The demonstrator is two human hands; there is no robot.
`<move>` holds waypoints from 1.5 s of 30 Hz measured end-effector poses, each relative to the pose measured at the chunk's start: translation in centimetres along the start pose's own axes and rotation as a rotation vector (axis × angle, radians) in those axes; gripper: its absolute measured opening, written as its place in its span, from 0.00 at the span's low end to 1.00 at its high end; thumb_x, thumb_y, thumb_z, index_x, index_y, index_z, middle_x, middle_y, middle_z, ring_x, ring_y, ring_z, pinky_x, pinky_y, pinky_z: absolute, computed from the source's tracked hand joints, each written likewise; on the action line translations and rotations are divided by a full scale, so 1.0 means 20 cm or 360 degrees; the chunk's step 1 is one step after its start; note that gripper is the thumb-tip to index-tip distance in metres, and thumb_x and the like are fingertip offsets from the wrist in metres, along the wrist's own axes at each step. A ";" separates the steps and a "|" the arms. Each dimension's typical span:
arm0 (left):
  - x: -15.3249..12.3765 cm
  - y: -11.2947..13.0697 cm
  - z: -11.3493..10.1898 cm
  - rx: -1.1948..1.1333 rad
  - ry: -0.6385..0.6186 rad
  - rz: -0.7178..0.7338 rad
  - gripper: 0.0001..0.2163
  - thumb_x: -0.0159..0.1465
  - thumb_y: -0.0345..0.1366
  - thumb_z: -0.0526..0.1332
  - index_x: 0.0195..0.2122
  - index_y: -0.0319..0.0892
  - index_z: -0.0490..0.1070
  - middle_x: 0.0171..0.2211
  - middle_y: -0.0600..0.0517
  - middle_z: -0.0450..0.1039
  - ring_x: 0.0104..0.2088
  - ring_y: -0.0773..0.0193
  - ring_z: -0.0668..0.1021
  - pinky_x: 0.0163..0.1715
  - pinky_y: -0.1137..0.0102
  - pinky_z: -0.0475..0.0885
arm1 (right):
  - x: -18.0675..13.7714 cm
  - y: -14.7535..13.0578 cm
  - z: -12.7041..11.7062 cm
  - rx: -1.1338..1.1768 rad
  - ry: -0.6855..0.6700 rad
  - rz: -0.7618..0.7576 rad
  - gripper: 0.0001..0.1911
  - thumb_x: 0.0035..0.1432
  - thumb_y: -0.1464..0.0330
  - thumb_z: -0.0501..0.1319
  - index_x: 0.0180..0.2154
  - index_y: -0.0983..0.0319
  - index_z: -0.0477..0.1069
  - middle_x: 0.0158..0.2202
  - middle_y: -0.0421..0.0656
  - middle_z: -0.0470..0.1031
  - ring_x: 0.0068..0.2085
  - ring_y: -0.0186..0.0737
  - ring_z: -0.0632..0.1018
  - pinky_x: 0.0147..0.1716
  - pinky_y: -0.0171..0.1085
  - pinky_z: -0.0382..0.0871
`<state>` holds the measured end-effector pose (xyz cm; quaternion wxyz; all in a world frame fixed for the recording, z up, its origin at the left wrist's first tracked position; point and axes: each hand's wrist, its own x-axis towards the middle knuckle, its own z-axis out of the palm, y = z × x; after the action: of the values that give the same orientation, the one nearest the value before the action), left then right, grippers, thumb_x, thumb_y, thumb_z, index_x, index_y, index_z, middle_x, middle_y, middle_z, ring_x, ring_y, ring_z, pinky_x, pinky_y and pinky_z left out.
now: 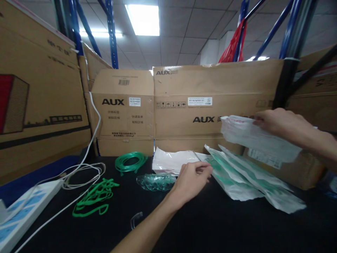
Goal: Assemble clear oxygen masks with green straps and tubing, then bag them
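My right hand, raised at the right, pinches a translucent plastic bag by its upper edge. The bag hangs slantwise in front of the cardboard. My left hand is low in the middle, its fingertips curled together in a pinch; whatever they hold, if anything, is hidden. Just right of it lie several white packets with green contents, fanned out. White plastic sheets or bags lie behind the left hand. A clear, greenish coiled piece rests left of the wrist.
On the black tabletop are a coil of green tubing, a green strap bundle and a small clear piece. A power strip and white cable occupy the left. Cardboard panels wall the back; a box stands right.
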<state>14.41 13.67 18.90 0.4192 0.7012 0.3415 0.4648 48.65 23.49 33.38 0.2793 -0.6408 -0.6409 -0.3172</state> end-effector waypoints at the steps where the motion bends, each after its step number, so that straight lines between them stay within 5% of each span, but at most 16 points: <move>1: 0.01 0.02 -0.02 -0.0106 -0.0008 -0.0025 0.17 0.66 0.42 0.62 0.49 0.35 0.79 0.44 0.39 0.82 0.44 0.51 0.83 0.41 0.63 0.78 | 0.01 -0.07 -0.07 0.0037 0.0058 -0.0136 0.07 0.57 0.60 0.63 0.30 0.54 0.73 0.23 0.46 0.71 0.34 0.57 0.77 0.40 0.56 0.71; 5: 0.03 0.11 -0.12 -0.0610 -0.0050 -0.0180 0.30 0.63 0.49 0.67 0.59 0.31 0.71 0.60 0.31 0.70 0.52 0.46 0.80 0.53 0.57 0.75 | -0.12 -0.56 -0.28 0.0121 0.0177 -0.0468 0.09 0.65 0.65 0.57 0.33 0.54 0.74 0.25 0.45 0.76 0.27 0.48 0.76 0.30 0.43 0.69; 8: 0.02 0.14 -0.20 -0.0963 -0.0039 -0.0183 0.33 0.62 0.53 0.68 0.62 0.37 0.68 0.65 0.33 0.63 0.52 0.46 0.80 0.54 0.54 0.74 | -0.34 -0.97 -0.27 0.0207 0.0154 -0.0787 0.08 0.66 0.73 0.56 0.41 0.60 0.74 0.37 0.48 0.80 0.31 0.46 0.80 0.26 0.37 0.67; 13: 0.02 0.06 -0.36 -0.1059 0.0395 -0.0091 0.18 0.59 0.47 0.71 0.39 0.35 0.77 0.37 0.45 0.80 0.37 0.58 0.83 0.37 0.68 0.79 | -0.63 -1.37 -0.05 0.0707 0.0292 -0.1313 0.09 0.65 0.75 0.59 0.46 0.63 0.74 0.43 0.51 0.80 0.43 0.49 0.81 0.38 0.42 0.77; 16: 0.02 0.00 -0.48 -0.0884 0.0682 -0.0124 0.11 0.58 0.37 0.72 0.33 0.32 0.77 0.32 0.45 0.80 0.32 0.60 0.82 0.31 0.71 0.79 | -0.69 -1.39 0.06 0.1248 0.0381 -0.1437 0.13 0.67 0.69 0.59 0.52 0.62 0.73 0.51 0.52 0.78 0.53 0.51 0.78 0.52 0.49 0.74; 18: 0.02 -0.03 -0.56 -0.0819 0.0821 -0.0105 0.08 0.61 0.33 0.69 0.37 0.33 0.77 0.38 0.44 0.81 0.34 0.61 0.82 0.32 0.70 0.81 | -0.69 -1.35 0.11 0.1602 0.0403 -0.1252 0.14 0.68 0.69 0.57 0.52 0.59 0.73 0.52 0.50 0.78 0.54 0.50 0.77 0.55 0.51 0.72; 22: 0.04 -0.09 -0.66 -0.0687 0.1041 -0.0100 0.09 0.61 0.28 0.69 0.42 0.34 0.77 0.45 0.44 0.80 0.36 0.63 0.82 0.30 0.72 0.82 | -0.62 -1.25 0.25 0.2309 0.0045 -0.0016 0.07 0.64 0.66 0.60 0.40 0.57 0.77 0.43 0.46 0.79 0.46 0.47 0.79 0.50 0.47 0.73; 25: 0.05 -0.10 -0.66 -0.0628 0.1045 -0.0113 0.13 0.59 0.28 0.71 0.46 0.34 0.77 0.48 0.43 0.79 0.36 0.63 0.82 0.28 0.74 0.82 | -0.58 -1.21 0.37 0.2495 -0.0198 0.0385 0.06 0.62 0.64 0.62 0.40 0.59 0.74 0.36 0.44 0.77 0.32 0.41 0.79 0.34 0.41 0.77; 33: 0.05 -0.10 -0.61 -0.0509 0.0841 -0.0001 0.18 0.63 0.33 0.70 0.54 0.41 0.75 0.56 0.45 0.76 0.41 0.62 0.83 0.25 0.78 0.81 | -0.59 -1.22 0.43 0.2962 -0.0689 0.0624 0.12 0.61 0.61 0.65 0.43 0.60 0.70 0.34 0.40 0.74 0.22 0.30 0.75 0.22 0.32 0.72; 39: 0.05 -0.12 -0.60 -0.0498 0.0855 -0.0048 0.22 0.63 0.33 0.70 0.58 0.43 0.74 0.57 0.44 0.75 0.42 0.61 0.84 0.27 0.78 0.81 | -0.62 -1.25 0.40 0.3084 -0.1042 0.0622 0.16 0.58 0.58 0.68 0.41 0.60 0.67 0.32 0.41 0.76 0.23 0.35 0.77 0.18 0.32 0.72; 45: 0.05 -0.12 -0.58 -0.0557 0.0817 -0.0177 0.16 0.68 0.40 0.65 0.54 0.39 0.76 0.52 0.41 0.79 0.43 0.57 0.84 0.34 0.70 0.83 | -0.62 -1.23 0.41 0.3011 -0.1182 0.0611 0.07 0.59 0.66 0.66 0.35 0.62 0.70 0.29 0.42 0.79 0.21 0.32 0.75 0.16 0.28 0.68</move>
<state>3.61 18.70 19.54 0.4584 0.4585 0.3889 0.6545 24.77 22.28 17.35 0.4993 -0.3083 -0.5609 0.5840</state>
